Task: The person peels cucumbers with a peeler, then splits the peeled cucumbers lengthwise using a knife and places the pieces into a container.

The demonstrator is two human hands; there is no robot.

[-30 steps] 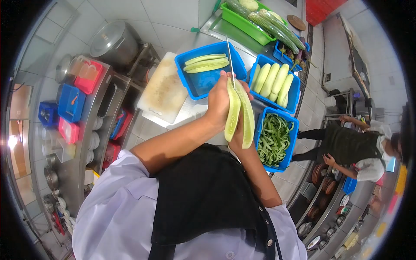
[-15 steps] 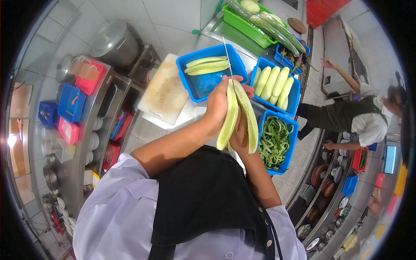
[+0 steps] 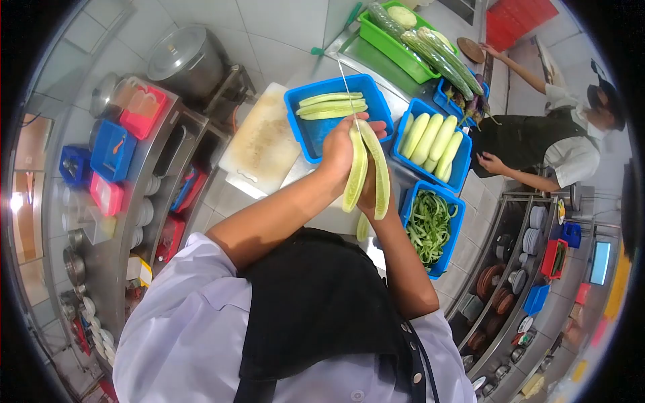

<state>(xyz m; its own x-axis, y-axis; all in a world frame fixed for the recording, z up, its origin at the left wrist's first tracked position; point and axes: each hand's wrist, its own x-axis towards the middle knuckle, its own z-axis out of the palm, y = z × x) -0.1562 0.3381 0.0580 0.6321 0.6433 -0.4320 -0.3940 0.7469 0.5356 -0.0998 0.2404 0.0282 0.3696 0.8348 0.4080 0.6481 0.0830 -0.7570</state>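
Note:
My left hand [image 3: 338, 149] is closed around the far end of a peeled cucumber [image 3: 357, 171] split lengthwise into two long strips that hang apart, seeds showing. A thin knife [image 3: 347, 86], seen nearly edge-on, runs between them with its tip pointing away from me. Behind the strips, my right hand [image 3: 369, 193] is mostly hidden, in line with the blade where the handle would be. Just past my hands, a blue tray [image 3: 310, 144] holds several cut cucumber strips [image 3: 332, 106]. Another pale green piece [image 3: 363, 228] shows below my right wrist.
Whole peeled cucumbers [image 3: 424, 138] fill a blue tray at right, with green peelings [image 3: 428, 228] in another nearer me. A worn cutting board [image 3: 262, 138] lies left. Behind stands a green basket [image 3: 383, 47] of vegetables. A co-worker [image 3: 537, 144] stands at right beside shelves.
The cucumber strips have come slightly up in view, their near ends closer together. The co-worker has shifted, one hand reaching the round brown board and the other now held at waist height.

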